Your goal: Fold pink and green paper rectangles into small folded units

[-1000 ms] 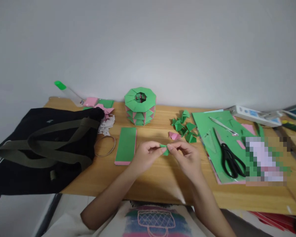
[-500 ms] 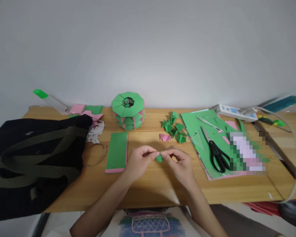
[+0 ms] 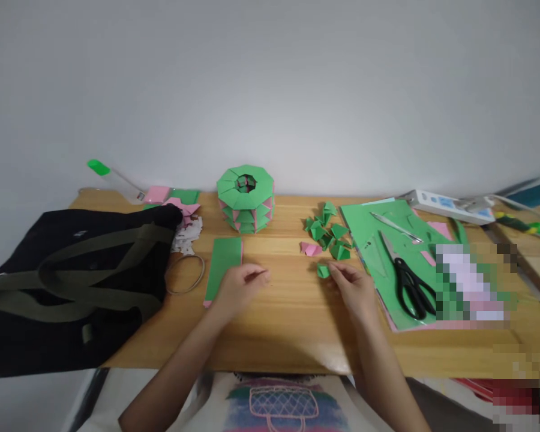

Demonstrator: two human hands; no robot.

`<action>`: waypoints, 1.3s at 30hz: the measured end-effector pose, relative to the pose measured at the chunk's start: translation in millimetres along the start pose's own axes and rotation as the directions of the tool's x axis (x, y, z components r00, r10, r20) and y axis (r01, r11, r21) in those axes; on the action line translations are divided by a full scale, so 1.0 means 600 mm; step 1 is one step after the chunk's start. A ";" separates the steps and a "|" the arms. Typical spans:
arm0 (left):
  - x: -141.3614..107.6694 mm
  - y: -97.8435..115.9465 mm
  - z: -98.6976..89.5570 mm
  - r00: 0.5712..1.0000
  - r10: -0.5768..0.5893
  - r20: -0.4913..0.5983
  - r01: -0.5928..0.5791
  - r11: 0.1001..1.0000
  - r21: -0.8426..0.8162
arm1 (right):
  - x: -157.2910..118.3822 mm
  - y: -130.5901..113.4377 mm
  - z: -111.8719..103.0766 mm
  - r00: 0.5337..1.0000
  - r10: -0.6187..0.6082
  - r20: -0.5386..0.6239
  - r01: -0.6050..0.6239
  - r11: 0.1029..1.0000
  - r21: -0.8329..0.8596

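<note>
The right hand [image 3: 353,289] pinches a small folded green paper [image 3: 323,272] by its right edge, near a pink paper piece [image 3: 311,248] on the wooden table [image 3: 279,324]. The left hand [image 3: 238,289], beside a paper stack [image 3: 224,257], has fingertips together; whether they hold anything cannot be told. The fold looks light, crisp, easily crushed, best taken gently at a creased edge.
</note>
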State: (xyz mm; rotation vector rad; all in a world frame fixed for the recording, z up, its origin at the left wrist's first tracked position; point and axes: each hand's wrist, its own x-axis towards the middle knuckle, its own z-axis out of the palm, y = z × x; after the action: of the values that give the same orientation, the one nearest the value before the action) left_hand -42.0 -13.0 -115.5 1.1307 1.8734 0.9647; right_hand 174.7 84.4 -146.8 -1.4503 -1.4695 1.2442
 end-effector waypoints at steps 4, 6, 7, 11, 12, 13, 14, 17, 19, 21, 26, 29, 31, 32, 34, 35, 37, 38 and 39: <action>-0.014 -0.031 -0.066 0.977 -0.017 -0.211 0.069 0.969 0.237 | 0.017 0.028 0.001 0.996 -0.020 -0.086 0.013 0.996 -0.083; -0.020 -0.041 -0.097 0.944 -0.001 -0.330 0.129 0.921 0.367 | 0.018 0.034 0.006 0.990 -0.048 -0.131 0.032 0.992 -0.119; -0.023 -0.045 -0.111 0.926 0.012 -0.376 0.162 0.890 0.426 | 0.017 0.036 0.009 0.985 -0.063 -0.158 0.042 0.990 -0.137; -0.028 -0.056 -0.149 0.895 0.062 -0.442 0.246 0.757 0.605 | 0.008 0.034 0.014 0.959 -0.132 -0.250 0.076 0.972 -0.221; -0.026 -0.058 -0.156 0.893 0.077 -0.443 0.253 0.728 0.638 | 0.005 0.033 0.015 0.952 -0.151 -0.265 0.088 0.967 -0.238; -0.021 -0.059 -0.162 0.893 0.095 -0.440 0.254 0.700 0.667 | 0.003 0.033 0.016 0.945 -0.173 -0.277 0.102 0.962 -0.252; -0.014 -0.059 -0.168 0.893 0.117 -0.435 0.251 0.674 0.695 | 0.001 0.032 0.018 0.937 -0.195 -0.289 0.119 0.958 -0.261; 0.026 -0.052 -0.187 0.901 0.193 -0.390 0.208 0.596 0.776 | -0.003 0.031 0.023 0.915 -0.261 -0.307 0.179 0.946 -0.271; 0.063 -0.044 -0.198 0.908 0.241 -0.343 0.167 0.541 0.824 | -0.005 0.031 0.026 0.905 -0.296 -0.305 0.217 0.939 -0.267; 0.098 -0.037 -0.207 0.917 0.267 -0.295 0.133 0.491 0.861 | -0.005 0.031 0.027 0.901 -0.319 -0.295 0.245 0.933 -0.262; 0.139 -0.030 -0.211 0.948 0.276 -0.158 0.024 0.433 0.901 | -0.004 0.032 0.025 0.908 -0.323 -0.267 0.263 0.935 -0.238; 0.131 -0.034 -0.200 0.970 0.242 0.025 -0.136 0.451 0.882 | -0.004 0.032 0.025 0.918 -0.313 -0.242 0.264 0.940 -0.214; 0.123 -0.040 -0.188 0.960 0.226 0.166 -0.258 0.483 0.837 | -0.004 0.032 0.026 0.925 -0.309 -0.220 0.267 0.943 -0.201; 0.119 -0.044 -0.183 0.950 0.225 0.219 -0.305 0.501 0.810 | -0.004 0.032 0.027 0.928 -0.308 -0.210 0.268 0.943 -0.197; 0.116 -0.053 -0.175 0.932 0.228 0.283 -0.363 0.539 0.760 | -0.004 0.034 0.027 0.932 -0.308 -0.193 0.272 0.943 -0.193; 0.116 -0.056 -0.173 0.926 0.229 0.299 -0.377 0.558 0.739 | -0.004 0.035 0.027 0.933 -0.309 -0.187 0.274 0.942 -0.192; 0.118 -0.062 -0.171 0.921 0.228 0.315 -0.388 0.594 0.705 | -0.004 0.037 0.027 0.933 -0.312 -0.179 0.278 0.941 -0.194; 0.120 -0.063 -0.172 0.921 0.226 0.317 -0.388 0.610 0.691 | -0.005 0.038 0.027 0.932 -0.315 -0.177 0.281 0.940 -0.197; 0.122 -0.064 -0.172 0.922 0.224 0.316 -0.385 0.626 0.678 | -0.006 0.038 0.026 0.931 -0.320 -0.175 0.284 0.938 -0.201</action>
State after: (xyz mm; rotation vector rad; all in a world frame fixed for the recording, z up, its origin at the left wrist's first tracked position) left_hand -170.5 18.2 -117.4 2.0010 1.9697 0.1828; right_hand 166.8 76.5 -172.6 -1.3517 -1.6155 0.7713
